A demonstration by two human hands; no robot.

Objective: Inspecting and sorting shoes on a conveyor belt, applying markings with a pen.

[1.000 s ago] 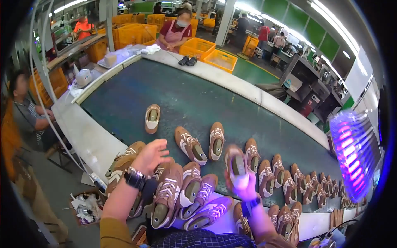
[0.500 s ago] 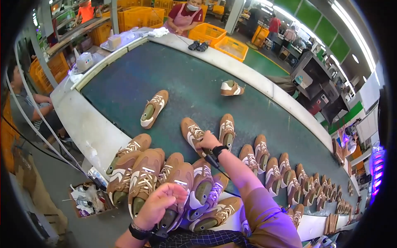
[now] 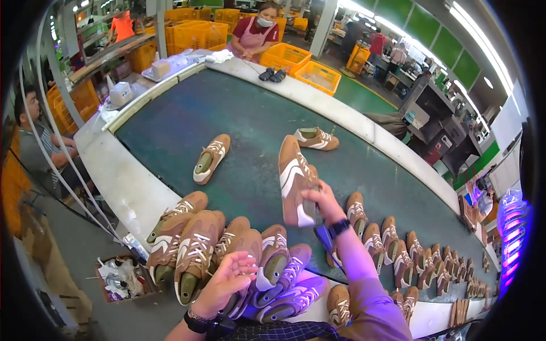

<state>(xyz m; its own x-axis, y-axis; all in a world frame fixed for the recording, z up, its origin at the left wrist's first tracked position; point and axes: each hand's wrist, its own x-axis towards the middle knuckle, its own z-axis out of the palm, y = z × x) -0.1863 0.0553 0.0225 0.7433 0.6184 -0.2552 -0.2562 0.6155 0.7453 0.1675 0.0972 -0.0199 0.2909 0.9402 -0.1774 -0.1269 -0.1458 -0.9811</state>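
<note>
My right hand (image 3: pixel 324 202) grips the heel end of a brown sneaker (image 3: pixel 291 179) with white side stripes. The sneaker is raised over the green belt, toe pointing away from me. My left hand (image 3: pixel 227 284) is open, palm turned up and fingers slightly curled, just above a cluster of similar sneakers (image 3: pixel 196 244) at the near edge. Green shoe lasts (image 3: pixel 276 264) show inside several of them. Farther out on the belt lie a single sneaker (image 3: pixel 212 159) at the left and another sneaker (image 3: pixel 318 139) on its side, beyond the held one.
A long line of sneakers (image 3: pixel 401 264) runs along the belt (image 3: pixel 244 108) to the right. Its pale rim (image 3: pixel 364 122) curves around the far side, with small black shoes (image 3: pixel 272 75) on it. Yellow crates (image 3: pixel 315 77) and a masked person stand beyond; another person sits at left.
My right hand has lifted the sneaker off the belt, its toe now pointing away. The far sneaker sits closer and is turned differently. My left hand stays over the cluster.
</note>
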